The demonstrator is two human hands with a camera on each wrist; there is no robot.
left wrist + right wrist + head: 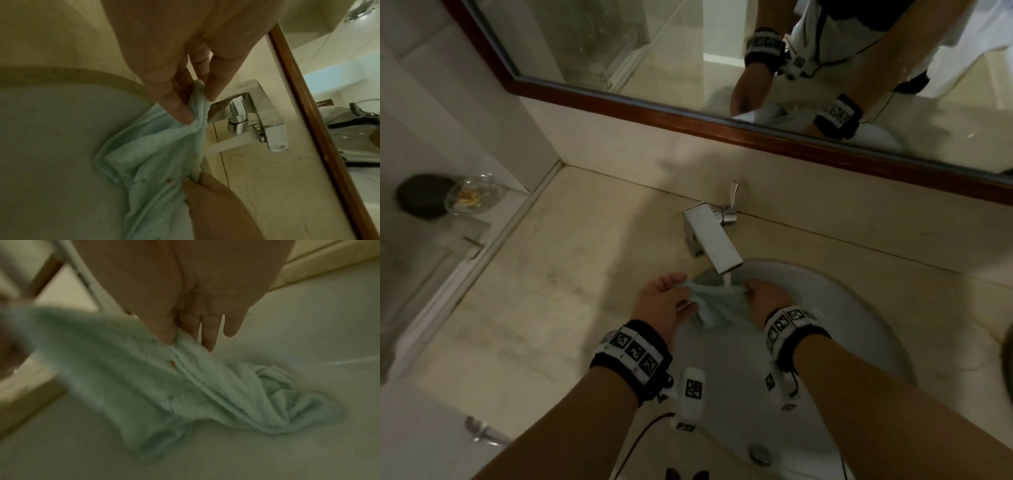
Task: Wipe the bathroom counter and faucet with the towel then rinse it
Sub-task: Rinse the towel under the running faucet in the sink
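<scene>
Both your arms reach in from the bottom of the frame — your left hand point(661, 301) and right hand point(763, 298) each pinch an edge of the towel point(717, 305) between thumb and fingers point(180, 112), stretched under the faucet point(714, 238) stream over the sink point(859, 325), centre frame.

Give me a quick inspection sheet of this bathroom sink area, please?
Surface: beige stone counter, white sink set in it.
Job's things: pale green towel stretched under water running from the faucet.
Clutter: glass dish on the side ledge.
Hands: left hand and right hand each pinch a towel end.
Cables: black cable by the left wrist.
Surroundings: wood-framed mirror behind.
</scene>
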